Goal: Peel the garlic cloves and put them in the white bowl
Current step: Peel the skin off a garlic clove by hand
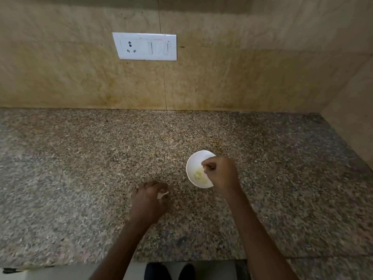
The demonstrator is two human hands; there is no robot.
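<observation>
A small white bowl (193,164) stands on the speckled granite counter (80,168), with pale peeled garlic cloves (199,175) lying in its bottom. My right hand (221,172) hovers over the bowl's right half with its fingers curled; whether it holds anything is hidden. My left hand (150,196) rests on the counter to the left of the bowl and grips a whitish piece of garlic (162,195), which pokes out at the thumb side.
The beige stone wall rises behind the counter with a white socket and switch plate (145,46). A side wall (351,118) closes the right end. The counter's front edge (181,261) runs near the bottom, with the floor below it.
</observation>
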